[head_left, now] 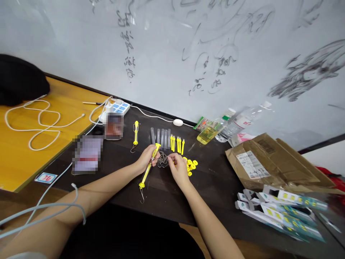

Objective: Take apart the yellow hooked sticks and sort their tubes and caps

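Note:
My left hand (145, 158) is closed around a yellow tube-shaped spring scale (149, 167) with a metal hook (141, 196) hanging at its lower end. My right hand (178, 166) pinches at a tangle of small wire hooks (162, 159) lying on the dark table (210, 183) between both hands. Just past the hands lie several clear tubes (160, 136), several yellow rods (177, 144) and a heap of small yellow caps (191, 166). Another assembled yellow scale (136, 132) lies further left.
A white power strip (114, 108) and white cables (40, 122) sit at the left on the orange table. Two plastic bottles (229, 124) lie at the back, a torn cardboard box (269, 162) at the right, and a stack of packaged boxes (280, 210) at the lower right. A whiteboard wall stands behind.

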`<act>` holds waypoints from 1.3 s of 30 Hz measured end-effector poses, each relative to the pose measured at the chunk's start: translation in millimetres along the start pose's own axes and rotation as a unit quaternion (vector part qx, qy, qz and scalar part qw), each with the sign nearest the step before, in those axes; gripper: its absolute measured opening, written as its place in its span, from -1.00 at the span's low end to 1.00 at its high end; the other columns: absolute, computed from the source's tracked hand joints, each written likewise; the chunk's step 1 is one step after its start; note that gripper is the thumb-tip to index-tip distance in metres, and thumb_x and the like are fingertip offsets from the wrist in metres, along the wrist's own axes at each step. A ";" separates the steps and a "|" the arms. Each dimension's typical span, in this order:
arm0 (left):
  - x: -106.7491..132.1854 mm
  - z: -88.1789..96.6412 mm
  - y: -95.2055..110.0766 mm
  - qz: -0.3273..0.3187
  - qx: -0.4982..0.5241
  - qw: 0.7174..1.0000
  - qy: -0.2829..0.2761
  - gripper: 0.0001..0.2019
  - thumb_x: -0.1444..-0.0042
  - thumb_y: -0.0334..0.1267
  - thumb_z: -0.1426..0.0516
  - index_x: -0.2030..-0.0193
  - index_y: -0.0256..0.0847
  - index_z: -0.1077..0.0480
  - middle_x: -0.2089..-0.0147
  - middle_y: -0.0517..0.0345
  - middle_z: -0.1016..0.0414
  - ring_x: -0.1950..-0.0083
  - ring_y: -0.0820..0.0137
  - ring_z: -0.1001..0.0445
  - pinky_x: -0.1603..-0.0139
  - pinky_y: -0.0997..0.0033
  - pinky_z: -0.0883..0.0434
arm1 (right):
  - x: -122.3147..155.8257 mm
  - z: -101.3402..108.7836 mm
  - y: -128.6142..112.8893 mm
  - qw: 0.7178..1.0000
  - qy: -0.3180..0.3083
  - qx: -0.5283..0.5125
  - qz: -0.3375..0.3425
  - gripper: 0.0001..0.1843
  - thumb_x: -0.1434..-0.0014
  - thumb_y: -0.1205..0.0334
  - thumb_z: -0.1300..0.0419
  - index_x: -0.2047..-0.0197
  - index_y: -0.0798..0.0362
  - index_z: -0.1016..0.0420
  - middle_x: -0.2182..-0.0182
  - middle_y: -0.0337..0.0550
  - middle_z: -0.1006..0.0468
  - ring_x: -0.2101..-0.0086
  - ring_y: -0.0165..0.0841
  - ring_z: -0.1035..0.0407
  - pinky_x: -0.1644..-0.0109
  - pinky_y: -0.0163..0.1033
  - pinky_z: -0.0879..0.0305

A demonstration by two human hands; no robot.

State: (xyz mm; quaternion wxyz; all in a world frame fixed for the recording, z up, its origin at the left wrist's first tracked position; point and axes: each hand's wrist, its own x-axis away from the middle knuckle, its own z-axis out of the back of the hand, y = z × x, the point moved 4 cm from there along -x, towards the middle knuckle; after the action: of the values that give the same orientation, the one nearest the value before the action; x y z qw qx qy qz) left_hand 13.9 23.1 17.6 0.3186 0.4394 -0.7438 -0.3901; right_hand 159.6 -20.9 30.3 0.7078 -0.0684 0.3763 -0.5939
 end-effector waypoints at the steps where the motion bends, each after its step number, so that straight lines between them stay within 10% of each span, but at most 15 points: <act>1: -0.1 -0.3 -0.9 0.003 0.000 1.000 0.000 -0.87 -0.13 -0.19 0.03 0.23 -0.19 -0.18 0.63 0.38 -0.22 0.77 0.62 -0.06 0.75 0.64 -0.08 | -0.9 -0.5 0.8 1.000 0.002 0.013 0.003 -0.81 -0.23 0.15 -0.06 0.29 0.02 -0.44 0.47 -0.24 -0.45 0.39 -0.34 -0.30 0.20 -0.22 -0.09; 24: 5.4 -6.3 2.3 -0.010 -0.050 0.999 -0.002 -0.87 -0.16 -0.19 -0.01 0.25 -0.17 -0.13 0.53 0.30 -0.38 0.74 0.58 -0.23 0.74 0.62 -0.22 | -8.2 1.0 0.7 0.995 -0.011 0.093 0.017 -0.76 -0.26 0.18 -0.05 0.11 -0.03 -0.51 0.27 -0.15 -0.58 0.21 -0.26 -0.34 0.13 -0.18 -0.04; 39: 10.3 -10.8 -3.0 -0.022 -0.087 0.994 -0.066 -0.59 -0.18 0.08 -0.01 -0.01 -0.18 -0.24 0.55 0.31 -0.32 0.76 0.61 -0.18 0.79 0.66 -0.13 | 5.7 11.1 -20.0 0.996 0.021 -0.039 0.075 -0.69 -0.30 0.17 0.04 -0.04 0.02 -0.34 0.25 -0.11 -0.48 0.21 -0.26 -0.30 0.05 -0.11 -0.19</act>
State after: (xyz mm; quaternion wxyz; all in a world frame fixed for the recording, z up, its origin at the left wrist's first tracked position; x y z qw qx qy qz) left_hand 19.7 9.6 21.7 0.2972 0.3995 -0.7167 -0.4882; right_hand 150.7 -35.6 46.4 0.7390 -0.0549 0.4182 -0.5253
